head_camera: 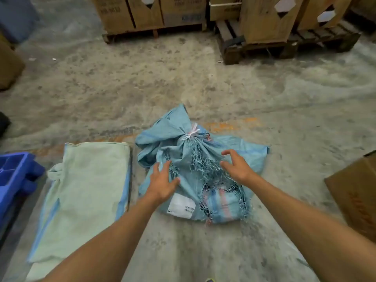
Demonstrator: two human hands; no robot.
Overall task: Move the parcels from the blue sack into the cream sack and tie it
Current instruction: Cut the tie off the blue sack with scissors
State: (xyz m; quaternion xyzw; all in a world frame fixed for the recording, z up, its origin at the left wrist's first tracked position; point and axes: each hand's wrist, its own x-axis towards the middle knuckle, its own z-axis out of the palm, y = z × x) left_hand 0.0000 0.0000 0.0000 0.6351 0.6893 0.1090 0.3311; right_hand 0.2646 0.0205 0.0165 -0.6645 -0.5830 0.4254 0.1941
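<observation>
head | both hands spread, grasping nothing, over tied blue sack; cream sack flat leftward; blue crate, cardboard box flanking

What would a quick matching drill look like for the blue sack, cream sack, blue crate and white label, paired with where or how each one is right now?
Things:
1. blue sack
2. cream sack
3. blue crate
4. white label

States or places:
A. lying flat on the floor
B. at the far left edge
C. tied shut with string, torn and frayed
D. stuck on the blue sack's near side

Pairs: 1-C, 2-A, 3-B, 4-D
</observation>
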